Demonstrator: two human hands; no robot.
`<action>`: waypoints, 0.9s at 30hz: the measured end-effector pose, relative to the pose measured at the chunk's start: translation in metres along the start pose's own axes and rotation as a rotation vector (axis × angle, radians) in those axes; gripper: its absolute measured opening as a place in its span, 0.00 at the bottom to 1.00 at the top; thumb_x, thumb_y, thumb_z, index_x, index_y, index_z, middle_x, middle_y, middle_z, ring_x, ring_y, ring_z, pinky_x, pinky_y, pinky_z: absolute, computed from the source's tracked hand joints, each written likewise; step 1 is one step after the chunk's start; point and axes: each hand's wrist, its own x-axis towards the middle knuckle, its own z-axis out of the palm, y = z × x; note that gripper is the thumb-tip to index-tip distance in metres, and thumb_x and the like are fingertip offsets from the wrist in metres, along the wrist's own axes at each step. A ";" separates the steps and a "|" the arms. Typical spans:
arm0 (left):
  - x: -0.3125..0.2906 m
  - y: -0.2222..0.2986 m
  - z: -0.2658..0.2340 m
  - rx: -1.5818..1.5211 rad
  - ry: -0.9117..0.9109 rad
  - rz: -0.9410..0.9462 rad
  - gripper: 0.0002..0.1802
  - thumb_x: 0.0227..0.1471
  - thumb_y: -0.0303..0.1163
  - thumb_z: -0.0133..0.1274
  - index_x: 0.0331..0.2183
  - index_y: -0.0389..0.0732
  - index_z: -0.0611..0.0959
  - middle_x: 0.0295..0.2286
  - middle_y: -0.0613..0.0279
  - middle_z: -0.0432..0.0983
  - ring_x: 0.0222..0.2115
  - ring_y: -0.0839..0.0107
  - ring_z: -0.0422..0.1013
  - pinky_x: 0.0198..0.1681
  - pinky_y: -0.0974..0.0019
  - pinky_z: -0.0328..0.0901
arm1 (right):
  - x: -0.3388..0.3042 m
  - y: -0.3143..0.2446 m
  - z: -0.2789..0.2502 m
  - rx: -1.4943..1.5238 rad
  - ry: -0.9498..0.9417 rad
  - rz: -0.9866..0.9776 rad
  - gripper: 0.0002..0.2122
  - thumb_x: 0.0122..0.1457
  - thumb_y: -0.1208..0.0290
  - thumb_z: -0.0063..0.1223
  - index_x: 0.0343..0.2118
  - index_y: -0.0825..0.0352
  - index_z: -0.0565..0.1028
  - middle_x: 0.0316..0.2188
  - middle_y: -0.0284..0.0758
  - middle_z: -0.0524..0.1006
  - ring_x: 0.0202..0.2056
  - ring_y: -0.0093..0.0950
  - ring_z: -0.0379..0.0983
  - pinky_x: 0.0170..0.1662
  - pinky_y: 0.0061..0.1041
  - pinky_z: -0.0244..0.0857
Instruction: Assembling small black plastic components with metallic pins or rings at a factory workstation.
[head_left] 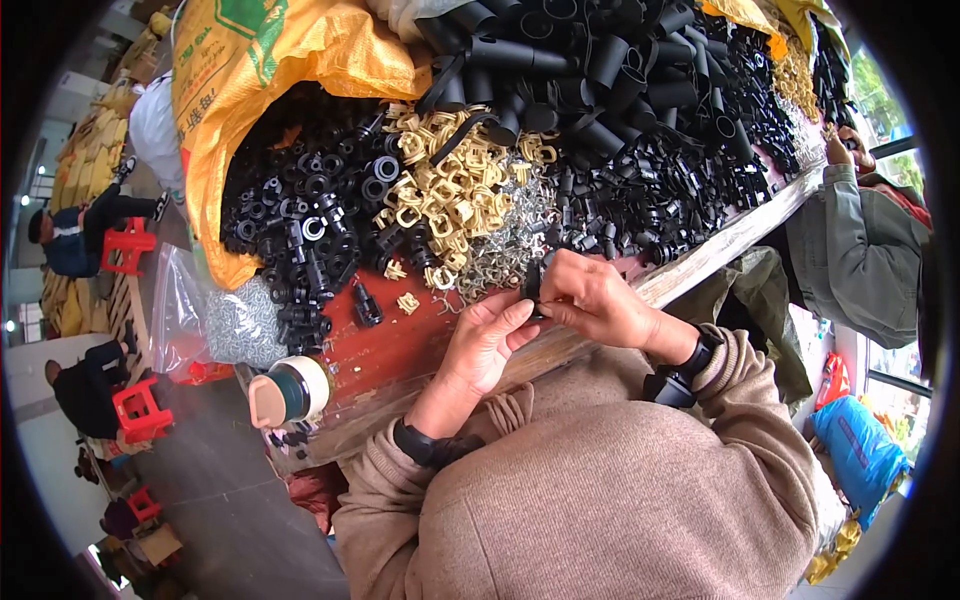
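My left hand and my right hand meet over the table's near edge, both closed on a small black plastic part. Fingers cover much of that part, so its full shape is hidden. Just beyond them lies a heap of small silver metal clips. Cream-coloured plastic rings are piled to the left of the clips. Farther left spread black plastic fittings and round collars, with one black fitting lying apart on the red tabletop.
Black tubes are heaped at the back, beside a yellow woven sack. A lidded cup and a clear bag of small metal pieces stand at the left corner. Another person works at the right.
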 end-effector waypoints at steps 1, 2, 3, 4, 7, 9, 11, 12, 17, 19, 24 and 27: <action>-0.003 0.001 0.000 0.006 -0.002 0.006 0.11 0.46 0.28 0.49 0.35 0.37 0.74 0.30 0.65 0.73 0.31 0.74 0.70 0.33 0.76 0.66 | 0.000 0.000 0.004 -0.002 -0.001 -0.009 0.06 0.42 0.80 0.52 0.22 0.68 0.67 0.22 0.35 0.65 0.23 0.30 0.63 0.27 0.24 0.59; -0.006 0.001 -0.001 0.008 -0.003 0.015 0.11 0.46 0.28 0.49 0.35 0.37 0.74 0.30 0.65 0.73 0.31 0.74 0.70 0.33 0.76 0.66 | -0.002 0.001 0.009 0.177 -0.004 0.119 0.06 0.43 0.80 0.51 0.23 0.68 0.66 0.22 0.35 0.64 0.23 0.31 0.63 0.27 0.24 0.60; -0.008 -0.001 -0.005 0.004 -0.002 0.017 0.11 0.46 0.28 0.49 0.35 0.36 0.74 0.30 0.62 0.73 0.31 0.72 0.70 0.33 0.76 0.66 | -0.002 0.002 0.015 0.356 -0.009 0.247 0.06 0.44 0.80 0.50 0.23 0.68 0.66 0.22 0.35 0.64 0.23 0.31 0.63 0.27 0.24 0.60; -0.011 -0.001 -0.008 0.000 -0.001 0.019 0.11 0.47 0.27 0.48 0.35 0.35 0.74 0.31 0.60 0.73 0.31 0.71 0.70 0.33 0.76 0.66 | -0.002 0.003 0.018 0.534 -0.014 0.377 0.05 0.44 0.80 0.49 0.24 0.67 0.65 0.21 0.35 0.64 0.23 0.32 0.64 0.27 0.24 0.61; -0.018 0.003 -0.012 -0.007 0.008 0.039 0.11 0.47 0.27 0.47 0.35 0.34 0.74 0.31 0.57 0.73 0.30 0.69 0.71 0.32 0.76 0.66 | 0.003 0.009 0.019 0.676 -0.081 0.349 0.05 0.45 0.79 0.49 0.26 0.67 0.66 0.22 0.36 0.65 0.22 0.32 0.65 0.28 0.24 0.62; -0.021 0.009 -0.014 -0.016 0.027 0.058 0.10 0.47 0.27 0.47 0.34 0.34 0.74 0.30 0.56 0.73 0.30 0.69 0.71 0.32 0.76 0.67 | 0.014 0.012 0.016 0.748 -0.121 0.337 0.06 0.45 0.79 0.49 0.27 0.67 0.66 0.22 0.36 0.65 0.22 0.31 0.65 0.28 0.24 0.62; -0.022 0.009 -0.021 -0.032 0.050 0.062 0.10 0.47 0.27 0.47 0.34 0.34 0.74 0.30 0.56 0.73 0.30 0.69 0.71 0.32 0.76 0.67 | 0.031 0.018 0.009 0.053 -0.037 0.073 0.09 0.44 0.78 0.50 0.30 0.66 0.66 0.23 0.36 0.66 0.22 0.31 0.66 0.27 0.23 0.62; -0.020 0.009 -0.024 -0.047 0.070 0.057 0.10 0.47 0.27 0.47 0.34 0.34 0.74 0.30 0.55 0.73 0.30 0.69 0.71 0.32 0.76 0.67 | 0.038 0.020 0.005 -0.295 0.007 -0.060 0.11 0.44 0.78 0.51 0.32 0.66 0.67 0.23 0.36 0.66 0.23 0.30 0.66 0.27 0.23 0.62; -0.012 0.015 -0.031 -0.081 0.094 0.055 0.10 0.47 0.28 0.48 0.33 0.34 0.74 0.31 0.54 0.73 0.30 0.68 0.71 0.32 0.76 0.67 | 0.061 0.040 0.013 -0.773 0.001 -0.041 0.09 0.46 0.76 0.47 0.32 0.64 0.69 0.22 0.34 0.68 0.23 0.31 0.69 0.26 0.27 0.63; -0.010 0.016 -0.033 -0.094 0.094 0.060 0.10 0.47 0.28 0.48 0.33 0.34 0.74 0.31 0.54 0.72 0.31 0.68 0.71 0.33 0.76 0.66 | 0.065 0.044 0.015 -0.768 -0.007 -0.026 0.09 0.45 0.75 0.48 0.33 0.63 0.69 0.22 0.33 0.68 0.22 0.31 0.69 0.25 0.27 0.63; -0.004 0.019 -0.032 -0.144 0.088 0.132 0.08 0.46 0.28 0.49 0.32 0.37 0.75 0.31 0.58 0.72 0.33 0.69 0.70 0.36 0.74 0.65 | 0.061 0.035 0.009 -0.514 0.073 -0.046 0.10 0.45 0.76 0.50 0.33 0.67 0.71 0.22 0.34 0.68 0.21 0.32 0.66 0.24 0.26 0.61; -0.001 0.017 -0.028 -0.196 0.069 0.197 0.07 0.45 0.27 0.50 0.31 0.38 0.75 0.31 0.61 0.72 0.35 0.71 0.69 0.38 0.72 0.64 | 0.048 0.021 0.012 -0.354 0.078 -0.013 0.10 0.45 0.76 0.50 0.33 0.68 0.71 0.23 0.35 0.68 0.22 0.31 0.67 0.26 0.24 0.62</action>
